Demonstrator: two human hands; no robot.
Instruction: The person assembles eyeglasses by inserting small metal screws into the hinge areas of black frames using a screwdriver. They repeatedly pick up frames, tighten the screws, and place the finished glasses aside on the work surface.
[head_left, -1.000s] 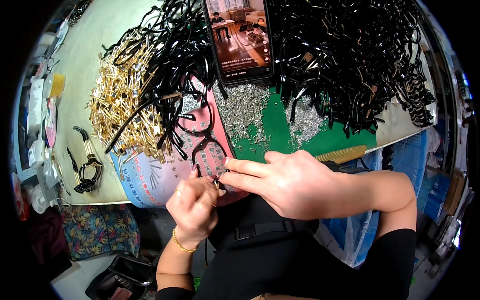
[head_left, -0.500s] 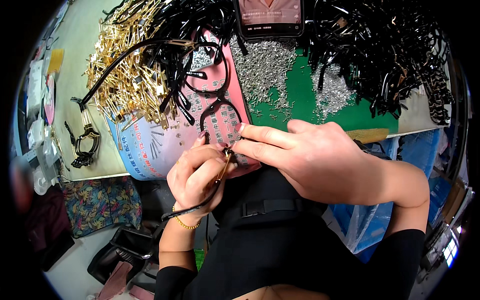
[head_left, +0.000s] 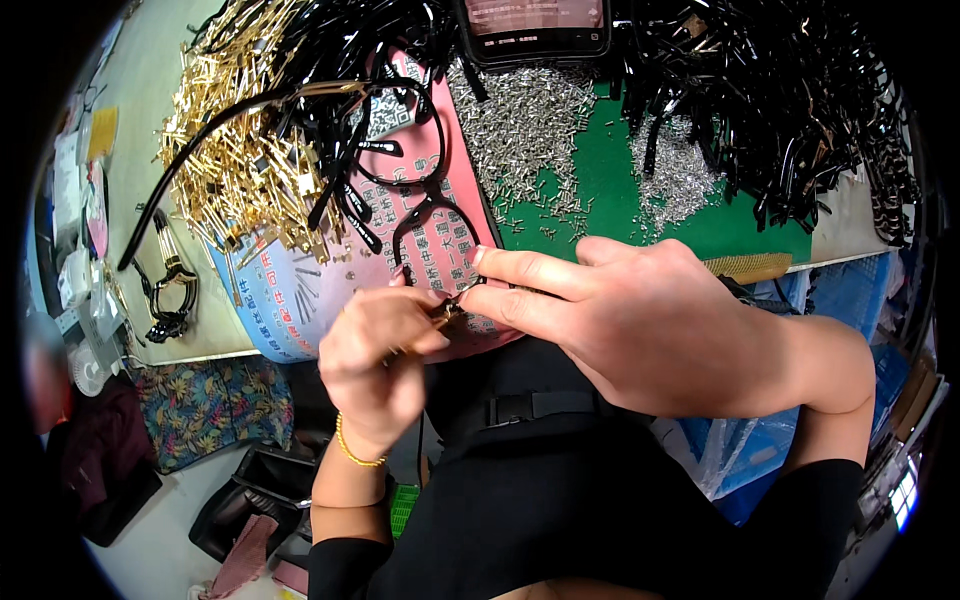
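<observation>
A black eyeglass frame (head_left: pixel 434 188) stands upended in front of me, its two rims one above the other. From its far end a black-and-gold temple arm (head_left: pixel 215 125) sweeps out to the left. My right hand (head_left: pixel 650 325) pinches the near end of the frame, index and middle fingers stretched along it. My left hand (head_left: pixel 370 345), smeared by motion, is closed at the same corner. Gold metal of a second temple (head_left: pixel 447 313) shows at its fingertips; the rest of that temple is hidden by the hand.
Gold temple pieces (head_left: pixel 235 140) are heaped at the back left, black temples (head_left: pixel 780 90) at the back right. Small silver pins (head_left: pixel 525 130) lie on a green mat (head_left: pixel 605 160). A phone (head_left: pixel 535 35) stands at the back. Pliers (head_left: pixel 172 275) lie left of a printed sheet (head_left: pixel 290 320).
My left hand has turned and shifted slightly left, and the near temple that lay along it is now mostly hidden. The far temple's tip has swung left and nearer. My right hand barely moved.
</observation>
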